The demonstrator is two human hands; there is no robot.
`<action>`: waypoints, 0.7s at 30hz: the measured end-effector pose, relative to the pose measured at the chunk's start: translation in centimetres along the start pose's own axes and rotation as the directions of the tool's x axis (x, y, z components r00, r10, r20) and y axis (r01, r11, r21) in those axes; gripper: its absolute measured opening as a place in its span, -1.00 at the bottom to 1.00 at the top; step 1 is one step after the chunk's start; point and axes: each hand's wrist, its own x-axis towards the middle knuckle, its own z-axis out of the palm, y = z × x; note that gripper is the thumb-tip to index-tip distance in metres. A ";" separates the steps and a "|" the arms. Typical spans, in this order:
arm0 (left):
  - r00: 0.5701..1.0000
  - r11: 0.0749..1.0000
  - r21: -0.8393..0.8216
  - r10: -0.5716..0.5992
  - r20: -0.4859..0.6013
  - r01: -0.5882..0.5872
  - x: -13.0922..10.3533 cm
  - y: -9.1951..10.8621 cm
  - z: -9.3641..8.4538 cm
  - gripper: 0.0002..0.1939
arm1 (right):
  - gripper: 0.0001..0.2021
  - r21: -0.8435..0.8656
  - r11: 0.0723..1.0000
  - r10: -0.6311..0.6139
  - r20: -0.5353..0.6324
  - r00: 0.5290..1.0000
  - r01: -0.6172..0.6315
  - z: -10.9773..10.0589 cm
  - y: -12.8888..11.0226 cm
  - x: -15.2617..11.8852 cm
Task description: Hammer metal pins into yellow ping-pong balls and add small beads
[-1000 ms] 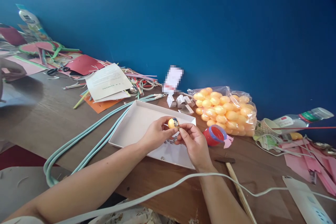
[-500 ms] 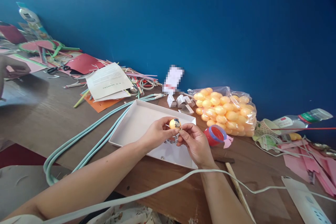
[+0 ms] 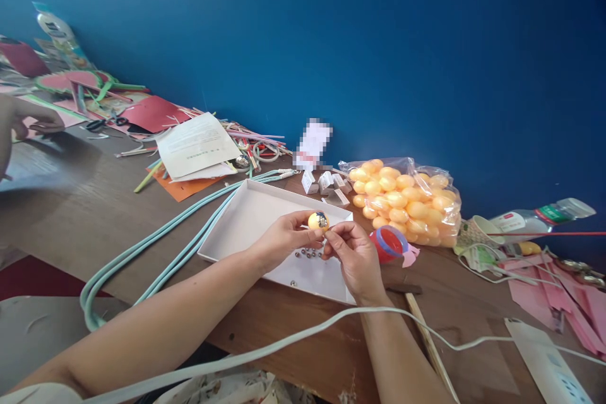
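Note:
Between the thumb and fingers of my left hand (image 3: 283, 240) is a small yellow-orange ball (image 3: 314, 222) with shiny silver on its right side. My right hand (image 3: 353, 255) is closed in a pinch right beside the ball, its fingertips almost meeting my left thumb. Whatever sits in that pinch is too small to make out. Both hands are above a shallow white box lid (image 3: 258, 205). Several small silver beads (image 3: 307, 254) lie in the lid below my fingers, partly hidden by my right hand.
A clear bag of orange balls (image 3: 402, 202) and a red cup (image 3: 389, 245) stand to the right. A hammer (image 3: 423, 322) lies nearer me. A white cable (image 3: 265, 348) crosses in front. Pale blue cords (image 3: 175, 233) loop left of the lid. Another person's hand (image 3: 40, 118) is at far left.
The ball has turned slightly in my left hand and shifted a little right. More of the beads in the lid show. The other person's hand has moved slightly right.

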 end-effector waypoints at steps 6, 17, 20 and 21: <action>0.999 0.995 -0.091 -0.033 0.017 0.035 -0.2 0.5 0.1 -0.63 | -0.89 -0.071 0.997 -0.027 -0.003 1.000 0.027 0.0 -0.1 -0.2; 0.999 0.997 -0.076 -0.034 0.028 0.036 -0.1 0.6 0.3 -0.62 | -0.90 -0.021 1.000 -0.008 -0.025 1.000 0.008 0.1 0.4 -0.1; 0.999 0.996 -0.080 -0.035 0.018 0.036 -0.2 0.8 0.4 -0.60 | -0.88 0.003 1.000 0.009 -0.036 0.999 -0.009 0.0 0.4 0.0; 0.999 0.997 -0.076 -0.032 0.016 0.033 -0.2 0.8 0.4 -0.60 | -0.88 0.008 1.000 0.025 -0.031 0.999 -0.024 0.0 0.4 0.1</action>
